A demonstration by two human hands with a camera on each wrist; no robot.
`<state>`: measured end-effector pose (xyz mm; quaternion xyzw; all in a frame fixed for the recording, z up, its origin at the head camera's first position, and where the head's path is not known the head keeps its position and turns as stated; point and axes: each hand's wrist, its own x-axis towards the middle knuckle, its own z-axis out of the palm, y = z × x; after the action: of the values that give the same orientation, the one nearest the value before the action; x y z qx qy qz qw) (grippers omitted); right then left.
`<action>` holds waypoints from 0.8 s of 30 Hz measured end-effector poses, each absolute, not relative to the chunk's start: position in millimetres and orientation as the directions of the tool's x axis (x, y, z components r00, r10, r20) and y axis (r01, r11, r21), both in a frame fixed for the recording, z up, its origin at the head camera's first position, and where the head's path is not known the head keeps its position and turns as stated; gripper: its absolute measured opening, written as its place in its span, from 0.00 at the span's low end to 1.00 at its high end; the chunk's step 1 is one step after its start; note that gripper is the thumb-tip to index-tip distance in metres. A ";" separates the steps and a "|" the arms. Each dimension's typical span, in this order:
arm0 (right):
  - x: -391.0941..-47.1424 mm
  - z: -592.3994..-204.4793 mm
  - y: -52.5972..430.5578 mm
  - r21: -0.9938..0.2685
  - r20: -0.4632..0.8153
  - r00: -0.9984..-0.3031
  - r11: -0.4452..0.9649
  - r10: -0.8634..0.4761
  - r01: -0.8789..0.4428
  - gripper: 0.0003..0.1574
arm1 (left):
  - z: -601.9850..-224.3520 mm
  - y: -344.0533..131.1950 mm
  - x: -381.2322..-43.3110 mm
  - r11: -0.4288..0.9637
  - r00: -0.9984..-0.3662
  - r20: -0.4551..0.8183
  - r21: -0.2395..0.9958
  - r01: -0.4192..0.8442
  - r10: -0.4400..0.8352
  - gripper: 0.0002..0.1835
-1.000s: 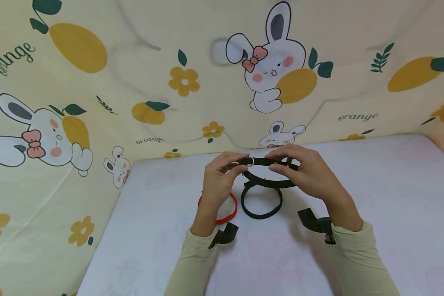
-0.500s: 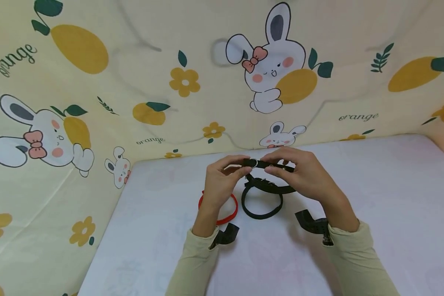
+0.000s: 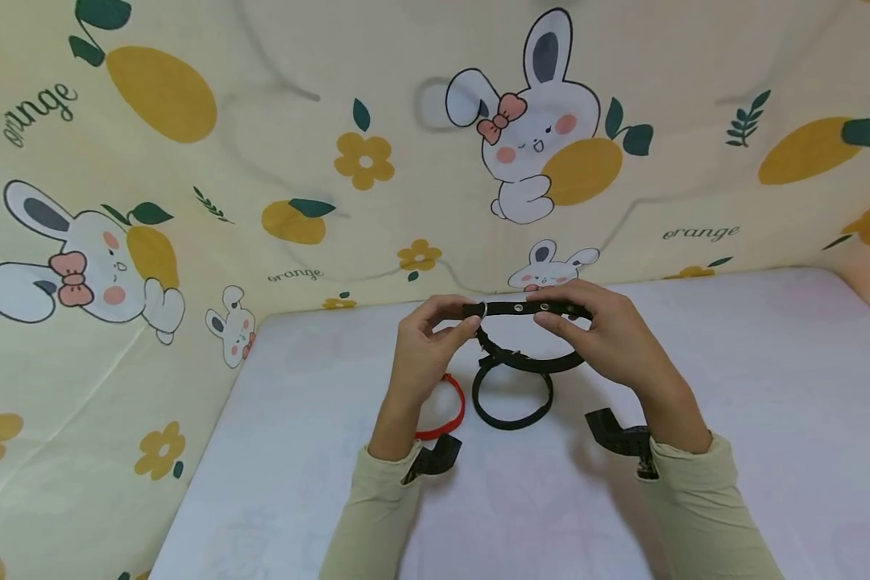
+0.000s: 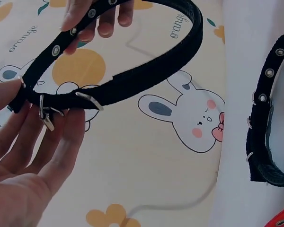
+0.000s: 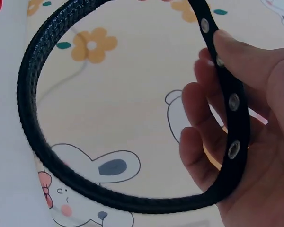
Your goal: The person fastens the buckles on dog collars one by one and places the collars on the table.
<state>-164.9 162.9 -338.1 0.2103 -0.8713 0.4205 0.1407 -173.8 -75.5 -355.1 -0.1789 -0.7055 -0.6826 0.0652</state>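
A black collar with metal eyelets forms a loop held up above the table between both hands. My left hand pinches the strap where its ends overlap. In the left wrist view, the buckle hangs open-framed over the fingers, and a metal ring crosses the band. My right hand grips the eyelet side of the strap; in the right wrist view the thumb presses near an eyelet, the fingers behind. Below on the table lies another black collar, beside a red collar.
The white table meets a cream cloth printed with rabbits and oranges at its back and left. Black straps stick out from both sleeve cuffs. My left forearm hides part of the red collar.
Both hands have lifted slightly and moved a little apart since half a second ago. More of the strap shows between them, with eyelets now facing the head camera.
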 end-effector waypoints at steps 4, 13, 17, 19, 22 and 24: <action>-165.8 -339.0 162.1 -0.654 0.476 -0.848 0.550 -0.234 -0.519 0.17 | -354.3 -73.0 -172.8 0.021 -0.922 0.334 0.939 0.344 0.197 0.13; -165.6 -339.0 160.0 -0.660 0.473 -0.843 0.530 -0.256 -0.532 0.15 | -354.8 -68.2 -170.8 0.041 -0.910 0.357 0.927 0.374 0.212 0.14; -166.8 -338.8 157.7 -0.667 0.466 -0.840 0.514 -0.279 -0.540 0.14 | -354.8 -66.8 -170.9 0.068 -0.901 0.376 0.915 0.398 0.216 0.13; -167.1 -339.0 155.8 -0.664 0.466 -0.835 0.508 -0.292 -0.548 0.14 | -355.4 -66.5 -170.8 0.086 -0.897 0.383 0.908 0.409 0.222 0.13; -167.2 -340.8 153.0 -0.662 0.471 -0.826 0.495 -0.309 -0.563 0.13 | -356.6 -66.6 -170.1 0.109 -0.894 0.383 0.903 0.416 0.233 0.12; -167.4 -342.0 151.9 -0.656 0.479 -0.818 0.489 -0.318 -0.574 0.13 | -357.6 -66.3 -169.7 0.121 -0.892 0.382 0.900 0.418 0.241 0.12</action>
<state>-167.4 151.9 -342.0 0.2623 -0.8500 0.4320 0.1485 -169.7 -66.3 -357.6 -0.2210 -0.7453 -0.6250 0.0709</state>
